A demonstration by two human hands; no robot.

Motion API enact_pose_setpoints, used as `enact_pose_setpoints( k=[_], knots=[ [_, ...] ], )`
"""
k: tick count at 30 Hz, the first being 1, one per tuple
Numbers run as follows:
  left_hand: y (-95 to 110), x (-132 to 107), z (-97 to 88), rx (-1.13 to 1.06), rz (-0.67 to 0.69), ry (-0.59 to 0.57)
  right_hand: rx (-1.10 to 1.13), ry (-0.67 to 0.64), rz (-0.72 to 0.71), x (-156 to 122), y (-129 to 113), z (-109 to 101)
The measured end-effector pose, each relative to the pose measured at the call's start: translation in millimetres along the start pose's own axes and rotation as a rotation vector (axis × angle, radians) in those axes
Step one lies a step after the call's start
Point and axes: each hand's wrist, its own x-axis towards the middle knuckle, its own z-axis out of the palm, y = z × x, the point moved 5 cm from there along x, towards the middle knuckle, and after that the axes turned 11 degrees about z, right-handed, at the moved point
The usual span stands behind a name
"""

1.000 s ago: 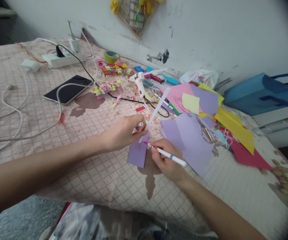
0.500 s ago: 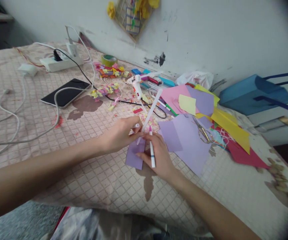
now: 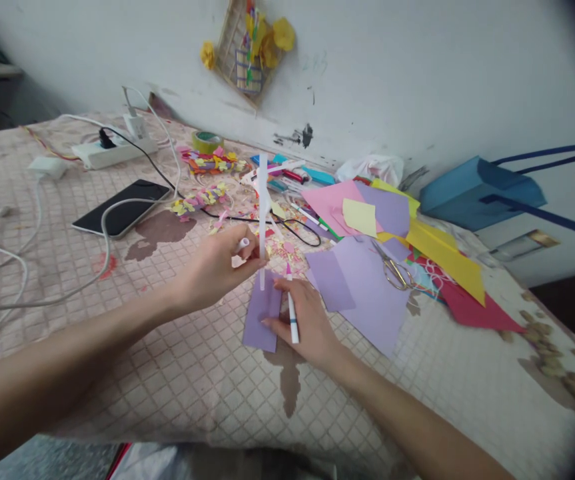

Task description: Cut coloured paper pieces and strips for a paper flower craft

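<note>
White paper strip (image 3: 262, 213) stands upright, pinched by the left hand (image 3: 212, 270); fingers of the right hand (image 3: 307, 320) grip a pink-tipped marker (image 3: 292, 321) pointing far.

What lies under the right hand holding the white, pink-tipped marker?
The right hand overlaps the edge of a lilac paper rectangle and sits over a quilted pink bedcover with a brown stain. What lies directly beneath the palm is hidden.

Left hand (image 3: 214, 270) curled closed, just beside the lower right hand (image 3: 304, 320), pinched tight
</note>
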Motion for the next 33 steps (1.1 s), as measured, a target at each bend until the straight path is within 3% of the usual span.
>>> enact_pose_setpoints(
  k=[19, 33],
  knots=[
    [15.7, -10.4, 23.2, 0.021, 0.044, -0.153, 0.003, -0.003, -0.015, 0.2, 1.2, 1.4],
    [17.5, -11.8, 27.5, 0.034, 0.059, -0.164, -0.018, -0.008, -0.017, -0.7, 1.3, 2.0]
  ],
)
